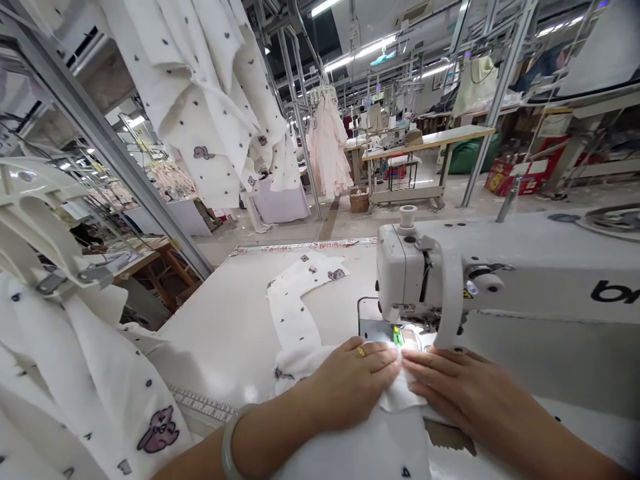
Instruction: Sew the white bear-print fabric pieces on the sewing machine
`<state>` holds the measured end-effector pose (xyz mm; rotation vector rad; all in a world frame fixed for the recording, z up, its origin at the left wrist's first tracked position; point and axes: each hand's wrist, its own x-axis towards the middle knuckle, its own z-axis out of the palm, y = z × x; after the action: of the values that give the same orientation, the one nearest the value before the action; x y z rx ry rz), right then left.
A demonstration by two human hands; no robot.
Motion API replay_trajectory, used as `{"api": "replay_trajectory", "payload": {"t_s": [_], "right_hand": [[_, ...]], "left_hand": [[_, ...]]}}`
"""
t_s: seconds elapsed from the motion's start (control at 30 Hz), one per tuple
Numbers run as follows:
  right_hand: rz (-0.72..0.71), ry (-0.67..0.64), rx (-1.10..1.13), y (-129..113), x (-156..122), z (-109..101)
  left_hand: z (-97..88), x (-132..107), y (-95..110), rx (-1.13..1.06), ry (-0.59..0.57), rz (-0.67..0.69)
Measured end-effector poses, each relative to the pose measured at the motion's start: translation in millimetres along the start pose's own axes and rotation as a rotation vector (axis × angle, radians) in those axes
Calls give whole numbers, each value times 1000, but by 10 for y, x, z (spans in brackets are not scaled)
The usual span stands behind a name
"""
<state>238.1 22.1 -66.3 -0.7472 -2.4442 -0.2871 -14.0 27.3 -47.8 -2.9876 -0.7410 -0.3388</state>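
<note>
Lockstitch sewing machine [415,267]; white worktable [225,320]; soft, light dotted cotton fabric [375,447] at the steel needle plate [375,330] (limp, so best held flat). My left hand [345,387] and right hand [450,390]: fingers together, pressing flat, not pinching.

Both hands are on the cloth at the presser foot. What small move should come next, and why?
Probably smooth the white printed fabric flat toward the sewing machine's presser foot. The left hand and right hand lie flat beside it, and the cloth looks bunched between them, so a fold could otherwise reach the foot.
</note>
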Motion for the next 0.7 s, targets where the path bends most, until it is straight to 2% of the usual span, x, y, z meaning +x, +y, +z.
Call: {"api": "replay_trajectory", "payload": {"t_s": [0.1,0.27,0.43,0.57,0.7], "right_hand": [[14,12,-36,39,-10,38],[69,-44,-17,60,-60,93],[121,-71,64,73,-77,123],[111,-65,75,63,-56,96],[109,-88,113,31,-48,23]], "left_hand": [[15,24,-25,8,-38,-45],[35,57,-65,-8,-63,-82],[-41,78,-102,-96,-69,-63],[-109,100,-131,-163,-76,-44],[-101,102,-137,-175,-64,-47]]}}
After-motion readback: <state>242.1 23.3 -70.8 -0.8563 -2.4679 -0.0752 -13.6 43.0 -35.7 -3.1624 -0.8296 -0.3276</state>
